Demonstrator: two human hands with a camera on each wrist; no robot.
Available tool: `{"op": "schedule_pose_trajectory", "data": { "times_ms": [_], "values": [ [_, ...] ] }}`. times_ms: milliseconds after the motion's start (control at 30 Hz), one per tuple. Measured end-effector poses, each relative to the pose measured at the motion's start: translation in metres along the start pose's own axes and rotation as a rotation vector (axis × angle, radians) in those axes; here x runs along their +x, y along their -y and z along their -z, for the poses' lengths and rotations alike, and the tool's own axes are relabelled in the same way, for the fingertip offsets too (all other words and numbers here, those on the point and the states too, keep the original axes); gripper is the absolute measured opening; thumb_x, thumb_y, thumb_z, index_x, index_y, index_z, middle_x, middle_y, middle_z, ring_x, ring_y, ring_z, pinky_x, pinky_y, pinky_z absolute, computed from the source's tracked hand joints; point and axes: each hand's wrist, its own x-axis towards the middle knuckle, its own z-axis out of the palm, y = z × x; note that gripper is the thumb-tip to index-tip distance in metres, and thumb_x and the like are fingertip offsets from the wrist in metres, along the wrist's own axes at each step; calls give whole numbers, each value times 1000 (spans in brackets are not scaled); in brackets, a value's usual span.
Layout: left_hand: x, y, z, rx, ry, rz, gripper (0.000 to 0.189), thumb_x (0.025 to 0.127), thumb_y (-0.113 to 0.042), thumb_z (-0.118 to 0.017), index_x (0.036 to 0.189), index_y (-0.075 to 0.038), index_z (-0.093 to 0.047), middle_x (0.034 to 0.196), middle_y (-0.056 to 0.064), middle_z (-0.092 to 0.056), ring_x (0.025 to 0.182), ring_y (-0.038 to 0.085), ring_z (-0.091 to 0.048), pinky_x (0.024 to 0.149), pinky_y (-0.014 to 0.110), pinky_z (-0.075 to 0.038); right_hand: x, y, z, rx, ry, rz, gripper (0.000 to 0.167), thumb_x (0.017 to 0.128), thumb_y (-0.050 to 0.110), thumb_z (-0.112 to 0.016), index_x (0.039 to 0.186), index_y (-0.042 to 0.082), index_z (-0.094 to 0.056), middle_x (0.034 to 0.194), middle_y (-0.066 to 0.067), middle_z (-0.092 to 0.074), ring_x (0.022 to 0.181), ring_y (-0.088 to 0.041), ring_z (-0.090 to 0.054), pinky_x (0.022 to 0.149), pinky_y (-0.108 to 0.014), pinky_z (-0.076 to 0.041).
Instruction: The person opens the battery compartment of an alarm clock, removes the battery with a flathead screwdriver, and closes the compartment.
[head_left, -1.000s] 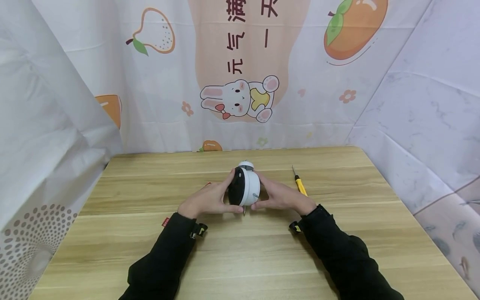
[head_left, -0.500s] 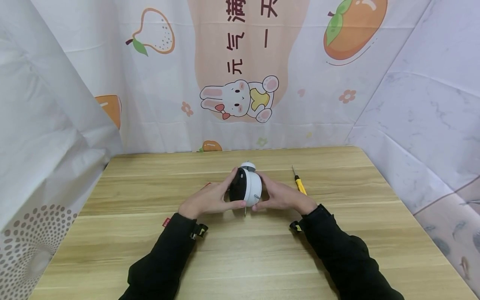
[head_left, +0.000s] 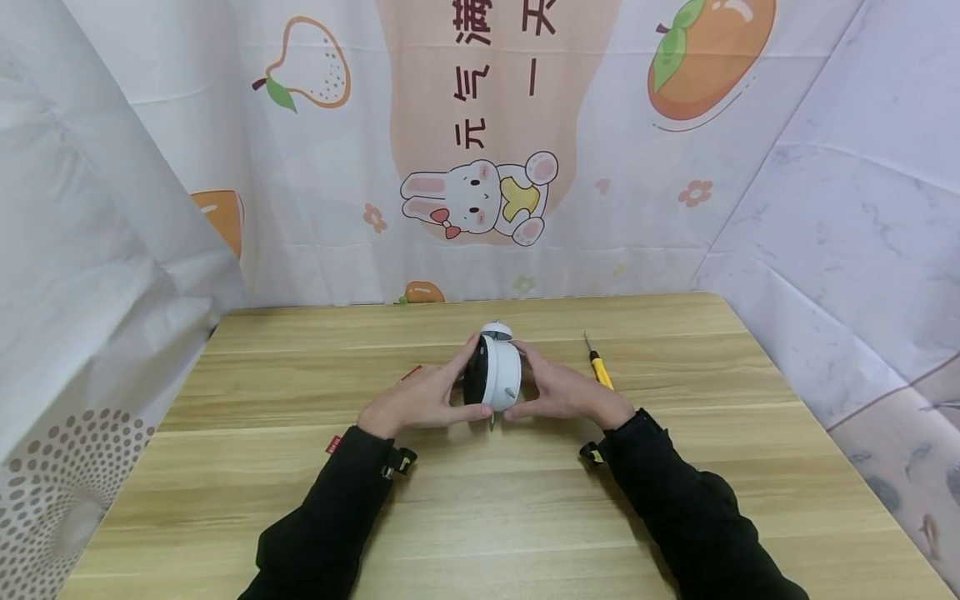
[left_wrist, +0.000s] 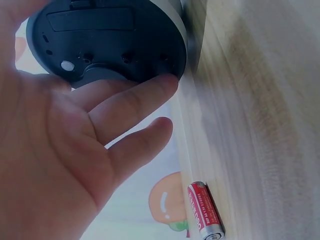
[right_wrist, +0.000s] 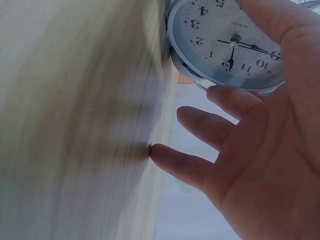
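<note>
A white twin-bell alarm clock [head_left: 505, 375] lies on its side between both hands, its bell pointing to the table's far edge. My left hand [head_left: 420, 398] holds it from the left, fingers spread over its black back [left_wrist: 100, 45] in the left wrist view. From the other side my right hand [head_left: 562, 392] grips it, thumb toward me and index finger at the far side. The right wrist view shows the numbered dial [right_wrist: 225, 30] under the thumb; the lower fingers of that hand are stretched out, the lowest touching the tabletop.
A screwdriver [head_left: 601, 372] with a yellow handle lies to the right, behind the right hand. One red battery [head_left: 333, 444] lies beside the left sleeve, and a red object [head_left: 411, 372] shows behind the left hand. A printed curtain [head_left: 322, 183] hangs along the wooden table's [head_left: 487, 517] far edge.
The clock has shifted slightly right and turned in the hands, so less of its black back shows in the head view. Both arms stay almost in place.
</note>
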Motion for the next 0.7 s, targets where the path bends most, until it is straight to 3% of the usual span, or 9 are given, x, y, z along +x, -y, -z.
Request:
{"op": "schedule_pose_trajectory", "data": {
  "times_ms": [167,333,400,500,633,700],
  "values": [
    [1,0,0,-24,-15,-57,115,86,-56,-76,164,-32,6,163,8,-31,131,17,-51,107,38,-44,1,0,-1,24,9,14,114,83,35,-86,162,21,-5,153,-2,-45,139,-13,-43,113,-41,-36],
    [3,0,-1,-11,-43,-103,115,85,-51,-79,164,-30,1,169,10,-8,149,24,-26,114,48,-34,0,1,-1,40,14,44,113,84,33,-85,162,21,-4,155,-4,-42,141,-15,-40,114,-41,-36],
    [3,0,-1,-15,-53,-112,115,84,-49,-81,165,-29,-2,169,12,-5,152,27,-16,115,51,-32,0,1,-1,38,14,49,113,84,34,-85,162,22,-4,157,-5,-40,142,-15,-39,114,-41,-35],
    [3,0,-1,-22,-74,-129,115,81,-44,-86,164,-24,-9,167,13,-15,150,28,-25,113,52,-35,1,1,-1,37,19,62,108,85,33,-84,160,22,-7,157,-6,-39,143,-17,-37,115,-43,-34],
    [4,-1,0,-17,-96,-132,113,78,-39,-90,162,-21,-16,161,5,-28,138,22,-41,109,48,-41,2,-1,-2,38,20,101,104,86,26,-84,159,20,-10,157,-8,-38,144,-21,-36,116,-46,-33],
    [4,-1,-1,-15,-101,-125,113,77,-38,-90,161,-21,-17,160,2,-30,136,20,-42,109,47,-41,2,-1,-3,37,21,111,104,86,22,-84,159,19,-10,158,-9,-37,144,-22,-35,116,-46,-32]
  ]
}}
